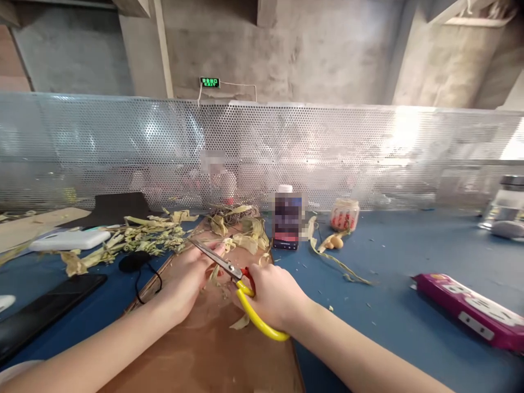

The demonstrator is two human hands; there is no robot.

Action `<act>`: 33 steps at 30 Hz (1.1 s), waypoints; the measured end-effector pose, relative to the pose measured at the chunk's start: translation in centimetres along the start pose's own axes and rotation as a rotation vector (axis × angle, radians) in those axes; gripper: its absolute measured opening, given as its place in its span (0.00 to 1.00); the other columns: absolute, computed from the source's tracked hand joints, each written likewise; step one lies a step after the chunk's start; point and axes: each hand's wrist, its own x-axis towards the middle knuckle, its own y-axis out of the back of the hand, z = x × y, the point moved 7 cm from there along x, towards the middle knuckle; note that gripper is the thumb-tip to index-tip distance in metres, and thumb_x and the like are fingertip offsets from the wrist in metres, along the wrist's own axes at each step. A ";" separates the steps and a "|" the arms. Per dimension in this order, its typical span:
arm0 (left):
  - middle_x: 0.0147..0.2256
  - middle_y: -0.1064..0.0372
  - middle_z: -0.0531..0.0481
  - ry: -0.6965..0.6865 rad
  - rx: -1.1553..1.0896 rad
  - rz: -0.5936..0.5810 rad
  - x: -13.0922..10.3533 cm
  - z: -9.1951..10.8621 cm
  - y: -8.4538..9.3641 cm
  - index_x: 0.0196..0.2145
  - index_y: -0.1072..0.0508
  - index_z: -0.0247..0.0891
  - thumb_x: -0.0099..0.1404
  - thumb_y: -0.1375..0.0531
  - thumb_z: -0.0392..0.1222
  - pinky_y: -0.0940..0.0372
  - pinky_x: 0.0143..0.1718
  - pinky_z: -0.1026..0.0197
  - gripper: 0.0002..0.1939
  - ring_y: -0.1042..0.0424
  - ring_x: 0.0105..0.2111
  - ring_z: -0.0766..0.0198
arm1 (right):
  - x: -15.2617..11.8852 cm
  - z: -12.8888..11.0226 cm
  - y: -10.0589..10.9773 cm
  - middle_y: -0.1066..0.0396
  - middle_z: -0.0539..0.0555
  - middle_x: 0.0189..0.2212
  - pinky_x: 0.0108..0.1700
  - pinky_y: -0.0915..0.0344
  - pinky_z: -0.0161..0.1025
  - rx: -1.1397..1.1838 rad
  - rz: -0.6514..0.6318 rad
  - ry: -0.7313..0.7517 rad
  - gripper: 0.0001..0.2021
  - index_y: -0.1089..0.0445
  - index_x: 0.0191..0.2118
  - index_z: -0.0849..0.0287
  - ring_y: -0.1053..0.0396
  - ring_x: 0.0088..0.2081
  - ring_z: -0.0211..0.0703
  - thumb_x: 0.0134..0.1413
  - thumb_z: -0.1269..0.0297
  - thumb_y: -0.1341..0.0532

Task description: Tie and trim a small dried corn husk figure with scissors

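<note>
Head view: your right hand [272,297] grips yellow-handled scissors [233,278] — blades by left hand [188,275] pinching a husk strip [215,273] — fingertips risk nicking.

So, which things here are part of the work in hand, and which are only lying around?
In use:
right hand
scissors
left hand
leaf strip
brown board

Lying about:
bottle
small jar
purple pack
phone

Bright, even light, glare on mesh screen [409,142] — edges warped, soft
</note>
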 end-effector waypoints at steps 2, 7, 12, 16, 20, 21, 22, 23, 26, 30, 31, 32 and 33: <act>0.33 0.29 0.49 0.017 0.014 -0.052 0.1 -0.1 -0.3 0.36 0.26 0.38 0.47 0.35 0.46 0.40 0.33 0.63 0.18 0.32 0.33 0.62 | 0.0 -0.2 0.1 0.29 0.54 0.24 0.21 0.56 0.35 -0.001 -0.007 0.001 0.17 0.36 0.28 0.56 0.32 0.24 0.43 0.49 0.49 0.51; 0.32 0.31 0.50 0.021 0.010 -0.091 0.0 -0.2 -0.5 0.39 0.27 0.37 0.48 0.35 0.46 0.41 0.31 0.64 0.20 0.34 0.31 0.64 | -0.1 -0.3 0.2 0.29 0.54 0.26 0.22 0.53 0.35 -0.017 -0.035 0.003 0.18 0.35 0.31 0.57 0.32 0.25 0.44 0.50 0.48 0.51; 0.34 0.30 0.48 0.007 -0.027 -0.049 0.2 -0.6 -0.1 0.36 0.27 0.37 0.47 0.35 0.44 0.40 0.31 0.64 0.17 0.33 0.33 0.62 | 0.0 -0.1 -0.3 0.29 0.55 0.25 0.22 0.53 0.35 -0.023 -0.037 -0.015 0.20 0.34 0.30 0.58 0.32 0.25 0.44 0.51 0.47 0.52; 0.33 0.29 0.50 0.000 -0.104 -0.054 0.4 -0.5 0.0 0.35 0.27 0.37 0.48 0.35 0.43 0.40 0.30 0.66 0.16 0.33 0.29 0.66 | 0.3 0.4 -0.6 0.31 0.54 0.24 0.23 0.53 0.35 0.084 0.006 -0.081 0.19 0.34 0.29 0.58 0.35 0.24 0.40 0.53 0.48 0.52; 0.32 0.30 0.52 -0.012 -0.207 -0.063 0.2 0.5 -0.2 0.37 0.28 0.39 0.49 0.35 0.43 0.39 0.32 0.66 0.16 0.33 0.30 0.67 | 0.8 1.6 -0.6 0.37 0.50 0.18 0.23 0.53 0.34 0.340 0.063 -0.181 0.21 0.37 0.22 0.58 0.46 0.20 0.34 0.54 0.48 0.54; 0.32 0.31 0.52 -0.023 -0.220 -0.063 0.2 0.7 -0.2 0.38 0.29 0.39 0.49 0.35 0.43 0.39 0.32 0.66 0.17 0.32 0.30 0.67 | 0.9 1.8 -0.5 0.40 0.49 0.17 0.23 0.54 0.33 0.403 0.076 -0.190 0.22 0.39 0.20 0.58 0.48 0.20 0.33 0.54 0.49 0.53; 0.32 0.31 0.52 -0.036 -0.224 -0.068 0.1 1.0 -0.2 0.39 0.29 0.39 0.50 0.35 0.43 0.38 0.33 0.65 0.17 0.32 0.31 0.66 | 1.0 2.0 -0.4 0.43 0.47 0.16 0.23 0.54 0.33 0.460 0.083 -0.198 0.22 0.41 0.19 0.58 0.51 0.21 0.33 0.54 0.48 0.53; 0.32 0.31 0.51 -0.053 -0.220 -0.073 0.0 1.3 -0.3 0.40 0.29 0.39 0.50 0.36 0.44 0.38 0.34 0.64 0.18 0.32 0.31 0.66 | 1.0 2.2 -0.3 0.45 0.46 0.15 0.23 0.54 0.33 0.508 0.085 -0.208 0.22 0.42 0.18 0.58 0.52 0.21 0.33 0.53 0.48 0.52; 0.33 0.31 0.50 -0.111 -0.171 -0.086 -0.2 1.8 -0.2 0.42 0.31 0.39 0.53 0.37 0.44 0.37 0.36 0.62 0.18 0.31 0.33 0.64 | 1.1 2.4 -0.2 0.49 0.45 0.16 0.23 0.55 0.32 0.617 0.065 -0.229 0.21 0.42 0.19 0.59 0.54 0.22 0.33 0.51 0.48 0.50; 0.35 0.30 0.49 -0.148 -0.147 -0.089 -0.2 1.8 -0.1 0.43 0.32 0.40 0.54 0.38 0.45 0.37 0.36 0.61 0.18 0.31 0.34 0.63 | 1.1 2.0 -0.1 0.48 0.45 0.17 0.23 0.54 0.32 0.657 0.053 -0.206 0.19 0.40 0.20 0.60 0.53 0.22 0.32 0.50 0.49 0.49; 0.35 0.30 0.49 -0.149 -0.155 -0.088 -0.2 1.7 -0.1 0.43 0.32 0.40 0.54 0.38 0.46 0.37 0.36 0.61 0.18 0.31 0.34 0.62 | 1.1 1.9 -0.2 0.47 0.45 0.17 0.23 0.54 0.32 0.650 0.053 -0.205 0.19 0.41 0.20 0.60 0.52 0.22 0.32 0.50 0.48 0.49; 0.35 0.30 0.49 -0.148 -0.161 -0.084 -0.2 1.6 -0.1 0.43 0.32 0.41 0.53 0.38 0.46 0.36 0.36 0.60 0.19 0.31 0.33 0.62 | 1.1 1.9 -0.3 0.46 0.45 0.17 0.23 0.53 0.32 0.640 0.053 -0.206 0.19 0.41 0.20 0.60 0.52 0.22 0.33 0.50 0.48 0.49; 0.35 0.30 0.49 -0.144 -0.164 -0.080 -0.2 1.6 0.0 0.43 0.32 0.41 0.53 0.38 0.46 0.36 0.36 0.60 0.19 0.30 0.33 0.62 | 1.1 1.9 -0.4 0.46 0.45 0.17 0.23 0.53 0.32 0.633 0.055 -0.206 0.19 0.41 0.20 0.59 0.52 0.22 0.33 0.50 0.48 0.49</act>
